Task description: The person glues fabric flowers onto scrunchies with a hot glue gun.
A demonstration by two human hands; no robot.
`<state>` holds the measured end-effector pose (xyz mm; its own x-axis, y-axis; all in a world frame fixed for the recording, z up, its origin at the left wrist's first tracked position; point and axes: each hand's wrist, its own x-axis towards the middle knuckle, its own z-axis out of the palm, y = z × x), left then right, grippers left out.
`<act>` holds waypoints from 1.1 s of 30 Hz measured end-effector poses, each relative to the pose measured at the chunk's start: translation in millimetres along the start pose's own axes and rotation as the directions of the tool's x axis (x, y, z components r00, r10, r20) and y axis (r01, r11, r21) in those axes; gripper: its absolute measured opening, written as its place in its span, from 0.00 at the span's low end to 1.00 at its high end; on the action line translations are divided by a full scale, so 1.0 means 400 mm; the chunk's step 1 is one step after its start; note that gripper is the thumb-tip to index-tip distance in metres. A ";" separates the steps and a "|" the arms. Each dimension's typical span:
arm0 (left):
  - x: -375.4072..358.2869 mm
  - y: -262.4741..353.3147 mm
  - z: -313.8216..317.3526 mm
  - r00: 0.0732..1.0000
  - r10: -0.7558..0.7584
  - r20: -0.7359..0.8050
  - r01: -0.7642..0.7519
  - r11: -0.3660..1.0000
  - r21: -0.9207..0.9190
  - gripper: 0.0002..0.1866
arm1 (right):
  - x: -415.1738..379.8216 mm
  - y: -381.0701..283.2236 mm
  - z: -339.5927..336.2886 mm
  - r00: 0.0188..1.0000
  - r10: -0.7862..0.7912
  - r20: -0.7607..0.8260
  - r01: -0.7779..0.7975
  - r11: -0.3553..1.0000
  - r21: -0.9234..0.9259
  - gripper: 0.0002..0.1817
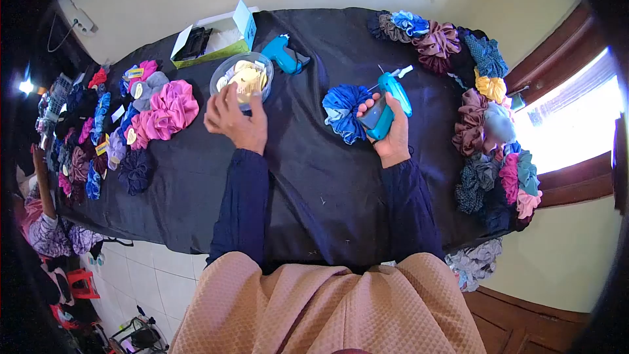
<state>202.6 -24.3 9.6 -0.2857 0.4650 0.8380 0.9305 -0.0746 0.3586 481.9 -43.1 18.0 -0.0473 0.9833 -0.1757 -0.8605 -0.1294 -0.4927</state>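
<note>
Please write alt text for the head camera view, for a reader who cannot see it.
A person's right hand holds a blue tagging gun beside a blue scrunchie, while the left hand reaches into a clear tub of tags. Scrunchies line both ends of the black-covered table.

The black tablecloth (314, 183) lies bare in the near middle, between the two sleeves and out to the near edge, so a hand could pass freely there. Farther off, the way is broken by a clear tub of yellow tags (241, 78) under the left hand (234, 120), a spare blue tagging gun (284, 56) and an open cardboard box (219, 38) at the far edge. The right hand (391, 132) grips a blue tagging gun (386, 106) just beside a blue scrunchie (344, 111). A pink scrunchie (171, 108) and its neighbours crowd the left side; a long heap of scrunchies (481, 124) walls the right edge.
</note>
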 end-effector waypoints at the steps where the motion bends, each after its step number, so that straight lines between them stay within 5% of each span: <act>1: 0.002 -0.019 0.004 1.000 -0.003 0.003 0.003 0.999 0.047 0.19 | 0.000 0.000 0.000 1.000 0.002 0.005 -0.002 1.000 0.004 0.15; 5: 0.001 -0.070 0.002 0.994 0.014 0.111 -0.024 0.995 0.097 0.14 | 0.002 -0.002 -0.003 1.000 0.010 0.018 -0.010 1.000 0.017 0.15; 19: 0.014 -0.056 -0.011 0.993 0.102 0.066 -0.106 0.992 0.061 0.07 | 0.007 0.000 -0.011 0.999 0.021 0.028 -0.021 0.999 0.025 0.15; 31: 0.022 0.017 -0.041 0.984 0.177 0.032 -0.166 0.961 -0.223 0.06 | 0.006 0.000 -0.006 1.000 0.014 0.018 -0.014 1.000 0.002 0.15; 33: 0.006 0.068 -0.039 0.998 -0.002 0.068 0.037 0.862 -0.505 0.06 | 0.006 0.000 -0.003 1.000 0.013 0.021 -0.013 1.000 -0.009 0.15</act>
<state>223.6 -39.0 27.5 -0.2716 0.5243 0.8071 0.6762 -0.4927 0.5477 482.2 -41.0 16.7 -0.0693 0.9840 -0.1640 -0.8551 -0.1433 -0.4982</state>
